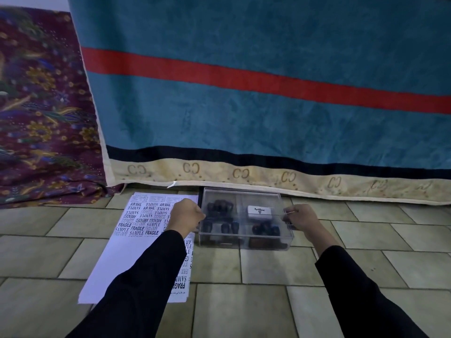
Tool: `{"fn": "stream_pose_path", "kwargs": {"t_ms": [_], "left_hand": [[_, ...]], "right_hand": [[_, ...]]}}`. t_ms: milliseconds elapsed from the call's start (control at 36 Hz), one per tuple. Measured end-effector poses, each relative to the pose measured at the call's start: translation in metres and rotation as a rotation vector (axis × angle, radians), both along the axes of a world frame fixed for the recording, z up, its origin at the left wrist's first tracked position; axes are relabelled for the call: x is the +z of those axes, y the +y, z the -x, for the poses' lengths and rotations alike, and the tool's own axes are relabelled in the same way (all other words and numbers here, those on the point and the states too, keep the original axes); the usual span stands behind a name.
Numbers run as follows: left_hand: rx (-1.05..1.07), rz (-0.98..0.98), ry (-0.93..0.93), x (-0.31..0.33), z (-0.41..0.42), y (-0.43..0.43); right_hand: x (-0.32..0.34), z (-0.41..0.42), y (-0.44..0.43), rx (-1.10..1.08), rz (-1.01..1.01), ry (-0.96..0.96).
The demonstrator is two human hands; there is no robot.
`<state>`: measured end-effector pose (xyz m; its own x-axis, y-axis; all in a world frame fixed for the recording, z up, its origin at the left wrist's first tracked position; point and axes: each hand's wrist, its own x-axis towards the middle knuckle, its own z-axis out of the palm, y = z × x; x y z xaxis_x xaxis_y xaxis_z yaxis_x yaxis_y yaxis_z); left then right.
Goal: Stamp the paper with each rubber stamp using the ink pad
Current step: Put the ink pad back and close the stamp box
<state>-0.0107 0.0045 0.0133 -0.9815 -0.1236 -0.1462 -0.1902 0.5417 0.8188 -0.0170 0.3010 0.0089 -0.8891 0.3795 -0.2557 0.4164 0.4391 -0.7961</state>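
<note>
A clear plastic box [244,198] sits on the tiled floor. Inside it lie several dark rubber stamps [219,207] and a white Artline ink pad [259,212]. My left hand [186,214] grips the box's left edge with curled fingers. My right hand [301,217] grips its right edge. To the left of the box lies a sheet of white paper [136,240], covered at its far end with stamped words such as FRAGILE, SAMPLE and AIR MAIL. My left forearm hides part of the paper's right side.
A teal blanket [244,106] with a red stripe hangs down just behind the box, its beige hem touching the floor. A purple floral cloth [44,113] lies at the back left. Beige floor tiles [244,301] stretch toward me.
</note>
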Motion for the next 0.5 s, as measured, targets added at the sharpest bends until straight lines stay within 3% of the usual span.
{"fn": "stream_pose_path", "kwargs": {"t_ms": [306, 417, 500], "left_hand": [[0.047, -0.131, -0.001, -0.014, -0.017, -0.008], [0.053, -0.314, -0.128, -0.016, -0.021, -0.013], [0.043, -0.300, -0.132, -0.015, -0.025, -0.013]], "right_hand": [[-0.006, -0.024, 0.005, -0.024, 0.198, 0.011], [-0.006, -0.030, -0.001, -0.005, 0.198, -0.044], [-0.011, -0.034, -0.003, -0.019, 0.133, -0.028]]}}
